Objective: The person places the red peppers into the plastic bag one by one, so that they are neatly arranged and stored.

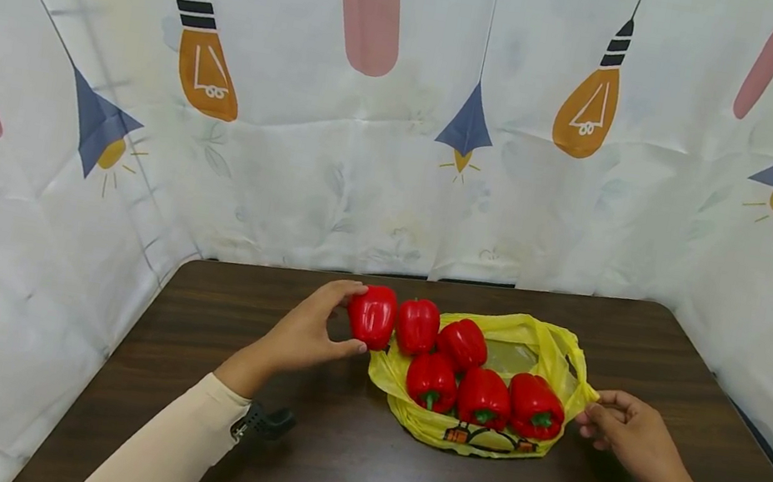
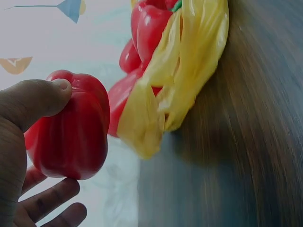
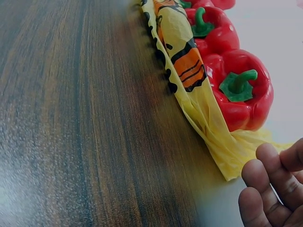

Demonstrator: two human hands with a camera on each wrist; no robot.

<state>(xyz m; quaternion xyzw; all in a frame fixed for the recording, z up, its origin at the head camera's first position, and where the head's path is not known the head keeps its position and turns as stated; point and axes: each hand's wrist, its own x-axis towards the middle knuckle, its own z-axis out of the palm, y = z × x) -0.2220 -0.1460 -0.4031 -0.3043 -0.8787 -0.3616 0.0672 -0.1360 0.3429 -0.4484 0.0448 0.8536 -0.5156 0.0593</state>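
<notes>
My left hand (image 1: 355, 317) grips a red bell pepper (image 1: 372, 316) at the left rim of a yellow plastic bag (image 1: 551, 351). In the left wrist view my thumb (image 2: 33, 101) presses the top of that pepper (image 2: 71, 137), with my fingers curled under it, beside the bag (image 2: 189, 71). Several more red peppers (image 1: 483, 395) with green stems lie in the open bag. My right hand (image 1: 594, 413) holds the bag's right handle, which is drawn to a point. The right wrist view shows my curled fingers (image 3: 265, 189) at the bag's corner (image 3: 222, 151), next to a pepper (image 3: 241, 90).
The bag lies mid-table on a dark wooden table (image 1: 394, 478) with rounded far corners. A white cloth backdrop (image 1: 365, 187) printed with lamps closes in the back and both sides. A black wrist strap (image 1: 262, 421) rests near my left sleeve.
</notes>
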